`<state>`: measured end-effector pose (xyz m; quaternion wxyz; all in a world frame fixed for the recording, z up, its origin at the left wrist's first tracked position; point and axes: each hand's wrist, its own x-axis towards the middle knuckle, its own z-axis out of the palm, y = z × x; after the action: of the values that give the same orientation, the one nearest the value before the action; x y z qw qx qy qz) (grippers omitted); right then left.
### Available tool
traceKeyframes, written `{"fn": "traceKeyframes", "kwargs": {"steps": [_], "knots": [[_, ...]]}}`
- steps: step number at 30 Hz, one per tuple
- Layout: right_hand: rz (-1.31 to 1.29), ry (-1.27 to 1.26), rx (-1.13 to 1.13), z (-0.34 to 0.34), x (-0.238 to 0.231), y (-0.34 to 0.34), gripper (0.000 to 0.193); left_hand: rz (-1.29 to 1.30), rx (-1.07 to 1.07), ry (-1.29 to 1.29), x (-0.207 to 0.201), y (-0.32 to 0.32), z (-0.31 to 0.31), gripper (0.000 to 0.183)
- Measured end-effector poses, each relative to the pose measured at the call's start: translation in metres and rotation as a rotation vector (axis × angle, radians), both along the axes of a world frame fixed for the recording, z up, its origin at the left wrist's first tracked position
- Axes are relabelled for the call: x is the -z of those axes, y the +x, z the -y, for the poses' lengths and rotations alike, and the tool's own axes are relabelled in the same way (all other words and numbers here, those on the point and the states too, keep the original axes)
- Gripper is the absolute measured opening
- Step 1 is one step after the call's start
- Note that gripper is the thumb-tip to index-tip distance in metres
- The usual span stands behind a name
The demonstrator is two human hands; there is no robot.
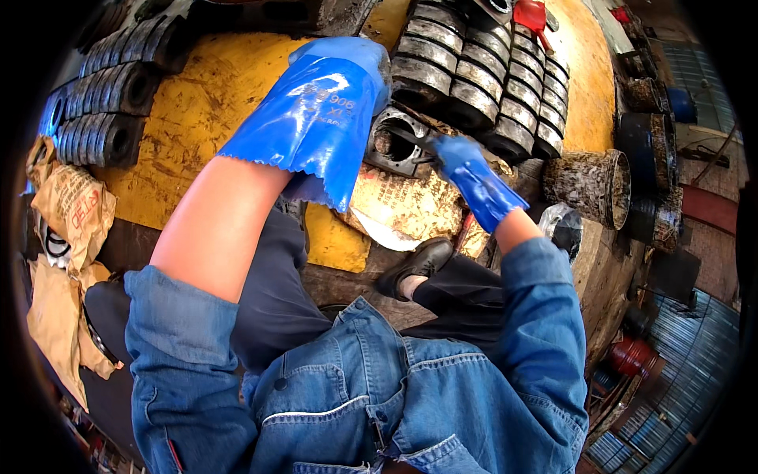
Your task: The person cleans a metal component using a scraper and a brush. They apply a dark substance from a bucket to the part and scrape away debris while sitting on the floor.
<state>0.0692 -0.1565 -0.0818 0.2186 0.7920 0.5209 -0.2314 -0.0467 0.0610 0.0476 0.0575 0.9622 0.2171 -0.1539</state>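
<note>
My left hand [343, 62], in a long blue rubber glove, reaches to the upper left edge of a square grey metal block [388, 163] with a round hole. Its fingers are hidden behind the glove, so their grip does not show. In a blue glove too, my right hand [467, 162] is closed around a slim dark tool [418, 142], whose exact kind I cannot make out. The tool points across the hole of the block. Beneath the block lies a dirty, printed paper sack [410, 207].
Rows of round metal parts [426, 59] stand beyond my hands on a yellow surface [197, 103]. More dark ringed parts [118, 91] are stacked at the left. Dirty buckets [588, 183] stand at the right. A red scoop-like object [531, 17] lies at the back; brown paper bags [73, 205] are far left.
</note>
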Motion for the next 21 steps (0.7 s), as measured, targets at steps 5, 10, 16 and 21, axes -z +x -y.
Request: {"fn": "traceKeyframes", "kwargs": {"steps": [5, 10, 16, 21], "knots": [[0.060, -0.094, -0.366, -0.028, 0.007, 0.013, 0.035, -0.055, 0.048, 0.022, 0.006, -0.003, -0.007, 0.031], [0.061, -0.085, -0.500, -0.039, 0.015, 0.035, 0.030, -0.191, 0.016, 0.026, 0.004, 0.000, -0.002, 0.033], [0.003, -0.113, -0.179, -0.050, 0.022, 0.049, 0.026, -0.228, -0.018, -0.027, -0.002, 0.004, 0.001, 0.030], [0.011, -0.185, -0.036, -0.041, 0.025, 0.051, 0.026, -0.106, 0.026, 0.014, 0.006, 0.002, 0.005, 0.028]]}}
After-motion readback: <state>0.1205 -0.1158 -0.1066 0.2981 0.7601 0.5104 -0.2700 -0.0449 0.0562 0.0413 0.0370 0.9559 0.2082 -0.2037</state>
